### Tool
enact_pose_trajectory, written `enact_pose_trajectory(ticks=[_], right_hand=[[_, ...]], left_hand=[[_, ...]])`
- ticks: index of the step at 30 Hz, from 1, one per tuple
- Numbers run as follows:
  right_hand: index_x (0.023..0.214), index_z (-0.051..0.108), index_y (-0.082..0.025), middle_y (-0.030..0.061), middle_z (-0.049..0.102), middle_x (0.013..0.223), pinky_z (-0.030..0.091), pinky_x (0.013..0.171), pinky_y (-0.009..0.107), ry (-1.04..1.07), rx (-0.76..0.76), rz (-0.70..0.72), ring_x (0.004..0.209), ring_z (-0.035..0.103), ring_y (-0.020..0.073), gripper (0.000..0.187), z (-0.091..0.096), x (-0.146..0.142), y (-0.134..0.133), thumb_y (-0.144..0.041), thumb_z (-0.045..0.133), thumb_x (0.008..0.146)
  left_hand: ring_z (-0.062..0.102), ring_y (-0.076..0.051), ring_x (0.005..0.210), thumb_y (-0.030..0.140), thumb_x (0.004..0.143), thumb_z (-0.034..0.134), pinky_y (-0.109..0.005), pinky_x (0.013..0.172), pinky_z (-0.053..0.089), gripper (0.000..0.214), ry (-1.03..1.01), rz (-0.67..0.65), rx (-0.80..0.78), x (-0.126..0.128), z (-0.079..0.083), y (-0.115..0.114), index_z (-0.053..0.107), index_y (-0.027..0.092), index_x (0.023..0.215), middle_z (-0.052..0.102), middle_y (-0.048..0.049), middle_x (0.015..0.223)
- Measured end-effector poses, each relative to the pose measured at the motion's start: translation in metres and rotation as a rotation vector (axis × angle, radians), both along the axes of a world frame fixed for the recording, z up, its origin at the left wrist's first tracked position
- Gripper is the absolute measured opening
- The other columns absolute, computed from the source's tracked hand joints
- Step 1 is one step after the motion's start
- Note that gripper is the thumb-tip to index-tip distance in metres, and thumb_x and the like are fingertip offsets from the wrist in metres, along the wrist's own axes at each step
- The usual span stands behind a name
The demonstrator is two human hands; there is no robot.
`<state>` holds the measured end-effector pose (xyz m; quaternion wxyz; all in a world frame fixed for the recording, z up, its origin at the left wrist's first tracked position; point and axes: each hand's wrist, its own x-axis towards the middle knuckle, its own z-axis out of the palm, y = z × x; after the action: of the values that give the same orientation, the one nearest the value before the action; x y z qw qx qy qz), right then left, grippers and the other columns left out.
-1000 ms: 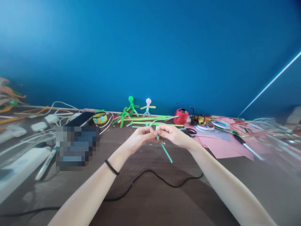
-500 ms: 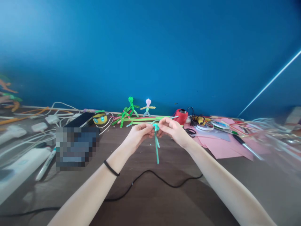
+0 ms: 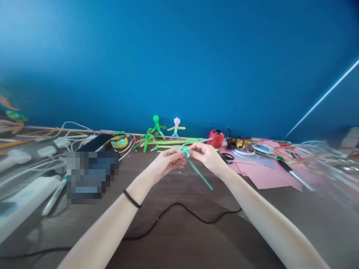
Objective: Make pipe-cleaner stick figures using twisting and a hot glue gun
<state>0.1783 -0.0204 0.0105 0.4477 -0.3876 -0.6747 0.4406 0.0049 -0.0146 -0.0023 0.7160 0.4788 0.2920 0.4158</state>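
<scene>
Both of my hands meet above the brown table (image 3: 179,239) and pinch one teal pipe cleaner (image 3: 199,173). My left hand (image 3: 167,161) grips it from the left, fingers closed. My right hand (image 3: 205,156) pinches it from the right. Between the fingertips the pipe cleaner forms a small coiled loop (image 3: 186,152). Its free tail slants down and to the right, off the table. A black band sits on my left wrist.
Two pipe-cleaner figures, green (image 3: 156,128) and pale pink (image 3: 176,127), stand by the blue wall among loose green pipe cleaners (image 3: 171,142). Pink paper (image 3: 263,173), scissors (image 3: 227,157), tape rolls and a red object (image 3: 216,138) lie right. White chargers and cables (image 3: 47,151) lie left. A black cable (image 3: 179,213) crosses the front.
The hanging tail swung from straight down to slanting down-right. Both hands stayed together on the pipe cleaner with only small finger movement around the loop.
</scene>
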Motion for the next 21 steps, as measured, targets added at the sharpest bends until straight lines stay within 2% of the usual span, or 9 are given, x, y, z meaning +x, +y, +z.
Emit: enact_pose_trajectory(ticks=[6,16,21], right_hand=[[0.072,0.055,-0.016,-0.0005,0.058,0.063,0.043,0.055,0.026,0.039,0.01,0.025,0.055,0.053,0.0107,0.022,-0.0003,-0.0012,-0.0002,-0.037,0.061,0.074],[0.073,0.05,-0.017,-0.0016,0.055,0.062,0.045,0.059,0.027,0.016,0.008,0.066,0.057,0.054,0.0113,0.025,0.0006,-0.0039,-0.0045,-0.041,0.059,0.075],[0.073,0.049,-0.018,-0.0027,0.051,0.061,0.042,0.057,0.026,-0.007,0.015,0.044,0.056,0.051,0.0106,0.025,-0.0008,-0.0041,-0.0025,-0.042,0.057,0.076]], left_hand=[[0.058,-0.01,0.063,0.025,0.069,0.067,-0.026,0.067,0.045,0.016,0.004,-0.027,0.071,-0.001,-0.0006,-0.0016,0.057,0.013,0.073,0.061,-0.0012,0.067],[0.059,-0.011,0.062,0.028,0.068,0.068,-0.028,0.068,0.045,0.022,-0.011,-0.094,0.08,-0.0013,-0.0048,0.001,0.054,0.012,0.066,0.06,-0.0014,0.065],[0.06,-0.012,0.065,0.027,0.07,0.066,-0.028,0.069,0.046,0.019,-0.005,-0.09,0.106,-0.0008,-0.0036,-0.0001,0.054,0.012,0.069,0.06,-0.0012,0.068]])
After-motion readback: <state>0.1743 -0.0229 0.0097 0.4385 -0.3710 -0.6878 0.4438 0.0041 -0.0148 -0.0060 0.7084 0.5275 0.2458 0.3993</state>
